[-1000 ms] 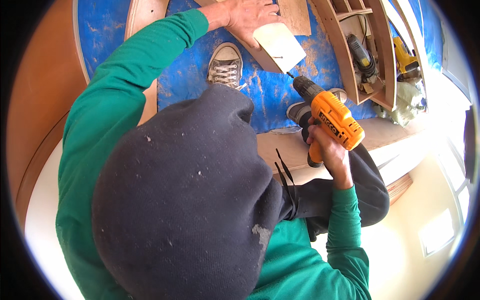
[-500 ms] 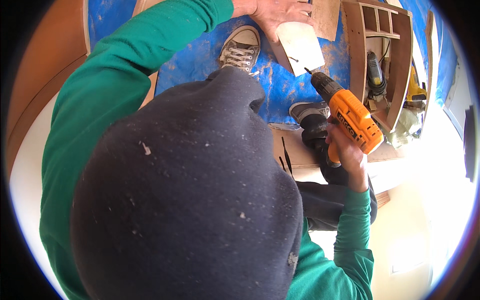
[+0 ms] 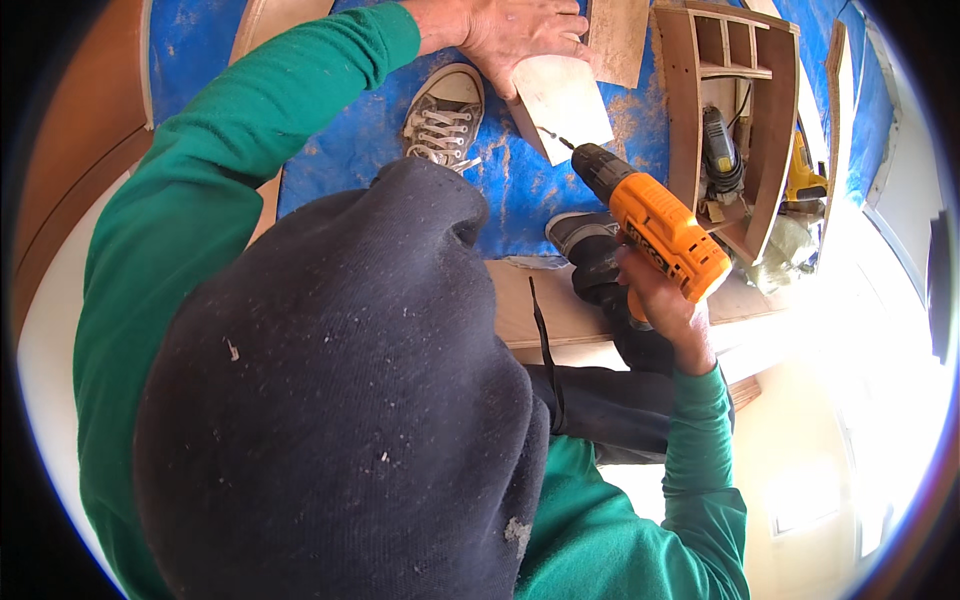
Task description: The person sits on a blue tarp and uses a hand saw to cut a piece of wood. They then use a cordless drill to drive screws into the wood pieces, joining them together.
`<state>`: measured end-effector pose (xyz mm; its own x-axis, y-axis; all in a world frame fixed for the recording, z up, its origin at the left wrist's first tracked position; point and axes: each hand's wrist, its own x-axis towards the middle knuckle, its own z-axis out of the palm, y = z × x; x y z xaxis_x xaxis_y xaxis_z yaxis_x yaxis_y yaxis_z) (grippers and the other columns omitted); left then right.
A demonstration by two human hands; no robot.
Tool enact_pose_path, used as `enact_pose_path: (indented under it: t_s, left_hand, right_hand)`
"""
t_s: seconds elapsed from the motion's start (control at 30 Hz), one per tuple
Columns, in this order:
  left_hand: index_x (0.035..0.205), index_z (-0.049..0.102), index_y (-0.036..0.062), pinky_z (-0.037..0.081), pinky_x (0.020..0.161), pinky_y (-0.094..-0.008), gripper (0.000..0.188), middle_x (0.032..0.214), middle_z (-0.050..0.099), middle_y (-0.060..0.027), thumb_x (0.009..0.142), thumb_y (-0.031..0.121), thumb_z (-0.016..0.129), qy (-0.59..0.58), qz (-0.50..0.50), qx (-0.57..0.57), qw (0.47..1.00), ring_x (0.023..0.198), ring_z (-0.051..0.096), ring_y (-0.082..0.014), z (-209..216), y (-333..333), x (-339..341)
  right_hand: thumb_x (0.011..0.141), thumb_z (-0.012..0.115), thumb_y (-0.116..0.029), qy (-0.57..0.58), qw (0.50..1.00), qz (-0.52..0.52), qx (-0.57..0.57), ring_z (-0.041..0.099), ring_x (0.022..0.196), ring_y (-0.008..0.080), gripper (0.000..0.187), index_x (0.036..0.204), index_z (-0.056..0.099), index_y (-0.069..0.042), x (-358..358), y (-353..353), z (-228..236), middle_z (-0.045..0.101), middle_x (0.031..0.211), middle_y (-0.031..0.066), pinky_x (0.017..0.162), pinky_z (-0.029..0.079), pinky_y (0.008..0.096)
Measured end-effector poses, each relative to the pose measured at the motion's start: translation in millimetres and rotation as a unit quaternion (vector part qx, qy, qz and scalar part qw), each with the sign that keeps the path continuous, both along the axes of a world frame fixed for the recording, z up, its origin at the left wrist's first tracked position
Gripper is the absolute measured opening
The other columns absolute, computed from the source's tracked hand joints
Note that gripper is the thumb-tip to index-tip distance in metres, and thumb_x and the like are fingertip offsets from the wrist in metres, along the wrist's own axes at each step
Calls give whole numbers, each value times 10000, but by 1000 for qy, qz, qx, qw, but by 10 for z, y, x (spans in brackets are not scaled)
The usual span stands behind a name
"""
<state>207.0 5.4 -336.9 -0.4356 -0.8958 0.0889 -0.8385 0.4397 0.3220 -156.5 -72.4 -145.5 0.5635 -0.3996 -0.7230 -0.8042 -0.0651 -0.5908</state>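
My left hand (image 3: 515, 38) grips a pale wooden block (image 3: 563, 98) near the top, thumb down one side and fingers across its upper end. The block stands tilted, with a light face and a darker side. In my right hand (image 3: 662, 300) is an orange cordless drill (image 3: 668, 228), fingers wrapped round its handle. Its dark chuck and thin bit point up and left at the block. The bit's tip appears over the block's lower part, close to a small dark mark (image 3: 546, 132); whether it touches the wood I cannot tell.
A blue sheet (image 3: 510, 215) strewn with sawdust covers the floor. To the right stands a wooden frame with compartments (image 3: 682, 110), holding a corded power tool (image 3: 718, 150). Beyond it lies a yellow tool (image 3: 803, 175). My shoe (image 3: 443, 120) is beside the block.
The drill bit has come nearer the dark mark on the block. The whole scene has shifted a little left in the view. My left hand keeps its hold on the block.
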Motion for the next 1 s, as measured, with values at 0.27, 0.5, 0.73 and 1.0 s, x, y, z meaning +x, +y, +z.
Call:
enact_pose_path:
  t_s: [0.27, 0.5, 0.73, 1.0]
  left_hand:
    - [1549, 615, 153, 417, 1225, -570, 1139, 1405, 635, -180, 592, 691, 919, -3, 15, 1, 1000, 1367, 594, -409, -13, 40, -8]
    - [1566, 608, 149, 397, 1259, -599, 1146, 1454, 618, -195, 620, 729, 896, -1, 25, 12, 1000, 1409, 582, -438, -55, 54, -1]
    - [1492, 643, 126, 459, 1160, -565, 1130, 1387, 621, -174, 579, 733, 914, -3, 4, 6, 1000, 1326, 599, -403, -112, 14, 1]
    - [1447, 656, 122, 461, 1134, -544, 1111, 1380, 611, -175, 539, 701, 929, 46, -2, -24, 999, 1310, 590, -392, -133, 27, 50]
  right_hand:
    - [1001, 749, -119, -7, 1000, 29, -5, 737, 786, 148, 246, 1219, 756, -6, 70, -17, -21, 757, 901, 59, 723, 593, 330]
    - [961, 782, -94, 33, 999, 1, 23, 749, 913, 163, 313, 1262, 755, -11, 73, -37, 19, 788, 1038, 64, 817, 608, 350]
    - [968, 820, -177, -75, 933, 295, -191, 774, 901, 275, 354, 1284, 753, -32, 324, -57, 114, 797, 1029, 117, 799, 612, 396]
    - [863, 875, -163, -36, 921, 357, -148, 758, 956, 411, 420, 1249, 759, -45, 733, -255, 265, 781, 1074, 190, 847, 609, 461]
